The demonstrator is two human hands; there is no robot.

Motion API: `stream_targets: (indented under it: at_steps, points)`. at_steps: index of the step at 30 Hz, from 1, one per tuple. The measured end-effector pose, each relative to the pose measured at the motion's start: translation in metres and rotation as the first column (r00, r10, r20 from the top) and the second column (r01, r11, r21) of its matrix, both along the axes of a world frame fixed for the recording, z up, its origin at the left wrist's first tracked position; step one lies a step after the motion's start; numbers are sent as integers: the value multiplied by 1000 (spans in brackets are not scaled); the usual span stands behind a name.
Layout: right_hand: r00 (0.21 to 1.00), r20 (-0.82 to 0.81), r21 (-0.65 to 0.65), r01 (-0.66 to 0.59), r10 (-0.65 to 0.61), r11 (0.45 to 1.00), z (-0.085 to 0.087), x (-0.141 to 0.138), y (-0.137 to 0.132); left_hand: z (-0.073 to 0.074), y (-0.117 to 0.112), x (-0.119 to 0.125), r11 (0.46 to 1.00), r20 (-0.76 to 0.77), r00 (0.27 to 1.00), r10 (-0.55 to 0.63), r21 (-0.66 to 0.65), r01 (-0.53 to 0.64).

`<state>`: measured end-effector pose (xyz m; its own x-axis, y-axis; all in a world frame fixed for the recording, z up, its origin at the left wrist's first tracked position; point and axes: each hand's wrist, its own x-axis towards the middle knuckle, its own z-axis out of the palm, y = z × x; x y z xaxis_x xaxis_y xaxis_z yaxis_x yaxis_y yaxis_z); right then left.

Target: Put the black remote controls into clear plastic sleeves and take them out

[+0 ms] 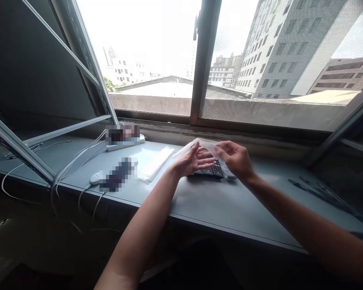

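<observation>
Above the desk, my right hand (234, 156) pinches a thin clear plastic bag (208, 144) between thumb and fingers. My left hand (196, 160) is palm up with its fingers stretched out and spread. The plastic passes by its thumb and trails off to the left; whether the thumb presses on it I cannot make out. Below both hands lies a black keypad-like device (210, 172) with rows of keys, partly hidden by them. Next to it, under my right hand, is something in clear plastic (229, 174). A flat stack of clear plastic bags (156, 164) rests on the desk to the left.
The grey desk (199, 201) runs along a window. A white power strip (139, 139), a small white rounded device (94, 179), white cables (75, 161) and two blurred-out objects lie on the left. Metal frame bars (87, 72) rise there. Dark thin strips (326, 197) lie far right.
</observation>
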<state>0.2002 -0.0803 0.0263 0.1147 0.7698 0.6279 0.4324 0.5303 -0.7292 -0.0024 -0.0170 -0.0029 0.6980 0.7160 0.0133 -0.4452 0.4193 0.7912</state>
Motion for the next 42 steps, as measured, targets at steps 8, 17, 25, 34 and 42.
stream_targets:
  at_steps: [8,17,25,34,42]
  points:
    - [936,334,372,-25,-108,928,-25,-11,-11,8,-5,-2,997,88,994,72,-13,-71]
    - [908,387,411,-11,-164,912,-40,14,-14,9,-3,-4,987,-9,993,120,-109,-120]
    - [914,399,379,-86,-79,921,-43,18,-9,-2,13,-1,959,-111,973,202,-180,-220]
    - [932,302,354,85,-200,931,-40,16,-10,-7,26,0,817,-109,838,534,-189,-545]
    - [937,321,326,30,-141,945,-41,9,-8,-10,21,-1,909,-106,912,395,-95,-405]
